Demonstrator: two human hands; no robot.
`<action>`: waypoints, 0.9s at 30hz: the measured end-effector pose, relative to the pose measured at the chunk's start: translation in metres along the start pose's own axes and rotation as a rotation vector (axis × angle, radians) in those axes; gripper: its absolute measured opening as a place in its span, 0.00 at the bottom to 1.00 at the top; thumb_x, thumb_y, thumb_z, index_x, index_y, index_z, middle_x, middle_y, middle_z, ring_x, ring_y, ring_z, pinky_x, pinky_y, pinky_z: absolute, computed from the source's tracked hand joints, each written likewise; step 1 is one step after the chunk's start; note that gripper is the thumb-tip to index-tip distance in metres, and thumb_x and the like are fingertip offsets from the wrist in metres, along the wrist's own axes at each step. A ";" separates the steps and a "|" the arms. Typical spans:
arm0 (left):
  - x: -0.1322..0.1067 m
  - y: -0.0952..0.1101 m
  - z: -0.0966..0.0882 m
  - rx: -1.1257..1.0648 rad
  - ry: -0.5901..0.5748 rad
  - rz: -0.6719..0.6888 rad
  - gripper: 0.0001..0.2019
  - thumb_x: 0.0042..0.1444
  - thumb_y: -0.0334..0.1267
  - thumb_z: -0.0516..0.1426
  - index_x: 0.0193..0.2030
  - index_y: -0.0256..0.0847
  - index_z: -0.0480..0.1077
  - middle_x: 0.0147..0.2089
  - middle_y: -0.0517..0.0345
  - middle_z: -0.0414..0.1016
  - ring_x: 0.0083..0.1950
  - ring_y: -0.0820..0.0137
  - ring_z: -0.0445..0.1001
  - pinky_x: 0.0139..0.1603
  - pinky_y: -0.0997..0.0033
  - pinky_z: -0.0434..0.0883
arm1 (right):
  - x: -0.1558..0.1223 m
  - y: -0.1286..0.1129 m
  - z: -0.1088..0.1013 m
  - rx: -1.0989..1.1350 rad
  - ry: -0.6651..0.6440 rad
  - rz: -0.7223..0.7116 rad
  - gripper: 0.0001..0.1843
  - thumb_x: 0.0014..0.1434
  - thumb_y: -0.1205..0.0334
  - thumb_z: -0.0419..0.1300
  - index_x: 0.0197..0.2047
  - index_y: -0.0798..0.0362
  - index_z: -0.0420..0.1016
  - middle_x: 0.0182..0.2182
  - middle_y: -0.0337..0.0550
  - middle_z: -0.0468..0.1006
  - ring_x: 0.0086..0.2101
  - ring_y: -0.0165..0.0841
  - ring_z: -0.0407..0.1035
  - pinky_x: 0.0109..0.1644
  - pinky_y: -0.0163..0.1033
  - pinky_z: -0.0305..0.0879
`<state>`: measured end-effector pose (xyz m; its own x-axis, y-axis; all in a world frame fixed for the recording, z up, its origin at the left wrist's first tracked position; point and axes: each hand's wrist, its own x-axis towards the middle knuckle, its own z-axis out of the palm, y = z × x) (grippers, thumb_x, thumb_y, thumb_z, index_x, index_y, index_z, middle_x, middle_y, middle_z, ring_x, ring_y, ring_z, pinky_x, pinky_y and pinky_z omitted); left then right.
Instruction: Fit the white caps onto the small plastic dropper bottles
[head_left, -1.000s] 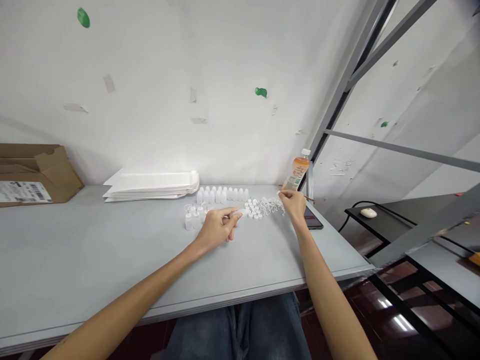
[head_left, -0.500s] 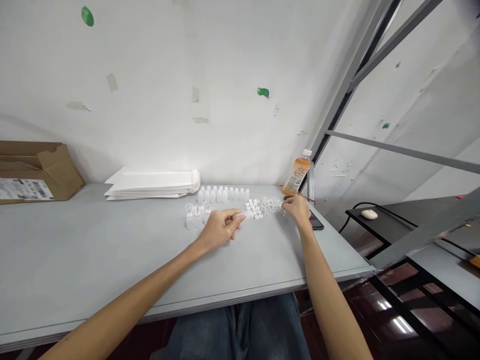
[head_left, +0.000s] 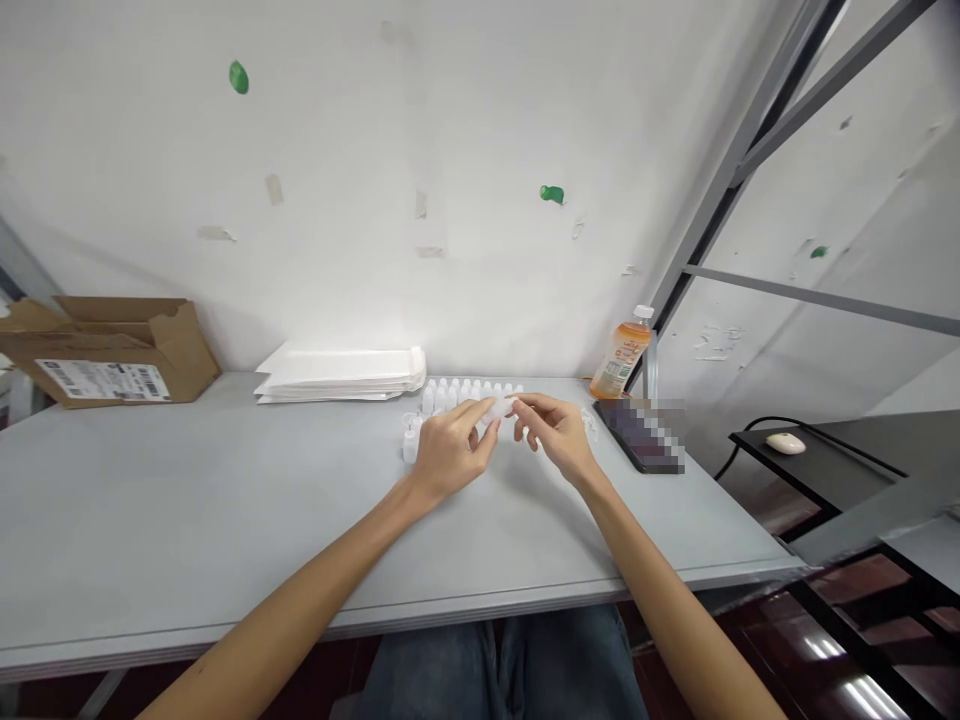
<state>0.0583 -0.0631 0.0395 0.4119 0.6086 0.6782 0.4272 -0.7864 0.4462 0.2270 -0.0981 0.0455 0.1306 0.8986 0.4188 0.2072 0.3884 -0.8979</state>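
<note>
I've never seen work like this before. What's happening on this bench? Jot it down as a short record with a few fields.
left hand: holds a small translucent plastic bottle in its fingers
right hand: raised beside that bottle, fingertips at its end; anything held is too small to tell
nearby: a row of upright small white plastic bottles
surface: grey table
also on table: orange drink bottle, phone, stack of white paper bags, cardboard box
</note>
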 end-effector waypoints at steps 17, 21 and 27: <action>0.037 -0.063 -0.059 0.109 0.180 -0.296 0.15 0.58 0.46 0.54 0.33 0.39 0.77 0.39 0.53 0.81 0.41 0.65 0.76 0.40 0.71 0.70 | 0.069 0.023 0.007 -0.848 0.126 -0.024 0.08 0.54 0.57 0.61 0.32 0.51 0.80 0.32 0.39 0.82 0.31 0.32 0.73 0.35 0.35 0.60; 0.041 -0.067 -0.073 -0.119 0.008 -0.358 0.19 0.56 0.53 0.56 0.35 0.39 0.78 0.41 0.54 0.81 0.42 0.64 0.76 0.42 0.71 0.70 | 0.062 0.035 0.011 -0.916 0.075 0.027 0.09 0.55 0.56 0.61 0.35 0.49 0.80 0.34 0.39 0.82 0.34 0.34 0.73 0.34 0.35 0.58; 0.037 -0.065 -0.081 -0.154 -0.399 -0.339 0.24 0.47 0.58 0.61 0.44 0.43 0.78 0.50 0.50 0.78 0.50 0.58 0.75 0.47 0.67 0.71 | 0.059 0.046 0.013 -0.978 0.030 0.074 0.10 0.59 0.57 0.58 0.39 0.48 0.81 0.34 0.40 0.82 0.35 0.35 0.73 0.34 0.35 0.58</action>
<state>-0.0196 0.0017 0.0825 0.5576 0.8003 0.2205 0.4789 -0.5270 0.7021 0.2318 -0.0240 0.0270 0.1976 0.9029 0.3817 0.9076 -0.0214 -0.4193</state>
